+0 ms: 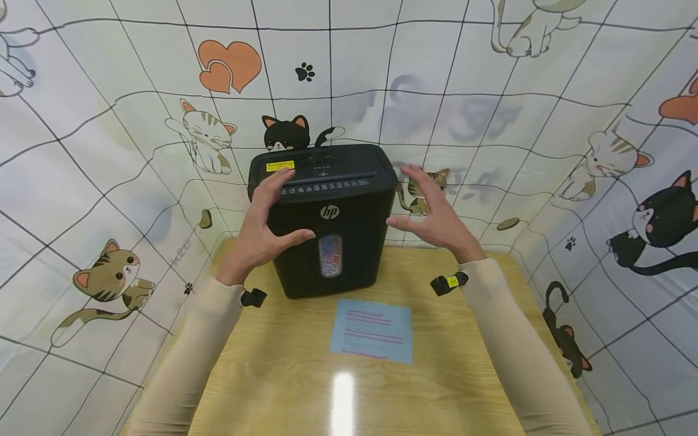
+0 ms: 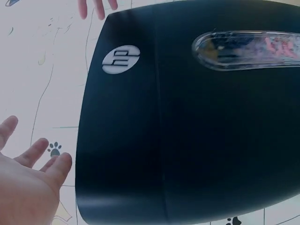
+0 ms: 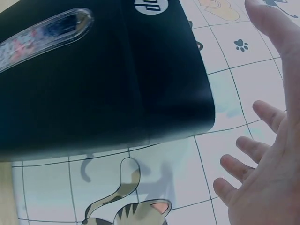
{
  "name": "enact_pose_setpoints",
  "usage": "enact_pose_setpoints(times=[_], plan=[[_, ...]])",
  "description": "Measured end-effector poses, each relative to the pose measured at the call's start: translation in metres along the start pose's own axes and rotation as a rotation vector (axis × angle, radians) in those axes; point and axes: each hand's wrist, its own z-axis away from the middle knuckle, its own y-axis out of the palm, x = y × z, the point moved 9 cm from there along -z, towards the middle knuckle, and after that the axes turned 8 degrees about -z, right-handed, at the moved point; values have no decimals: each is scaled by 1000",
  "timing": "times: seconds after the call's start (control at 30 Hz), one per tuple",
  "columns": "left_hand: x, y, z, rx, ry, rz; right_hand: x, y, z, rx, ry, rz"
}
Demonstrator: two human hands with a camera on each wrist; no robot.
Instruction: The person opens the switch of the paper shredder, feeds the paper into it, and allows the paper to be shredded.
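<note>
Two spread hands—left hand (image 1: 260,221) resting on the shredder (image 1: 327,212), right hand (image 1: 431,212) just beside it, gripping nothing—one-sided pressure could tip it toward the paper sheet (image 1: 372,330).

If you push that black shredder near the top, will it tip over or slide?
The shredder stands taller than wide, so a high push might tip it. The wooden table looks glossy, so a low push would probably slide it. Its window shows shreds inside, adding perhaps a little weight.

Wooden table (image 1: 262,363) carries shredder (image 1: 327,224) and paper sheet (image 1: 372,330).
</note>
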Motion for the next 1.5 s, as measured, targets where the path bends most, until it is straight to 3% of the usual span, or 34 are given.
enact_pose_setpoints(times=[0.1, 0.3, 0.4, 0.57, 0.67, 1.1, 1.3, 1.5], plan=[[-14, 7, 8, 23, 29, 41, -6, 2, 10, -1, -13, 1], [-12, 24, 20, 53, 45, 82, -22, 6, 28, -8, 9, 11], [-8, 33, 26, 44, 79, 94, -33, 8, 37, -18, 40, 6], [13, 53, 38, 13, 159, 74, -49, 14, 49, -14, 64, -5], [25, 68, 45, 33, 175, 65, -59, 18, 56, -16, 86, -5], [69, 136, 83, 227, 17, 30, -103, 46, 85, 2, 170, 11], [92, 166, 104, 321, -87, 4, -128, 60, 101, 22, 221, 12], [104, 190, 122, 376, -114, -18, -149, 76, 115, 37, 266, -7]])
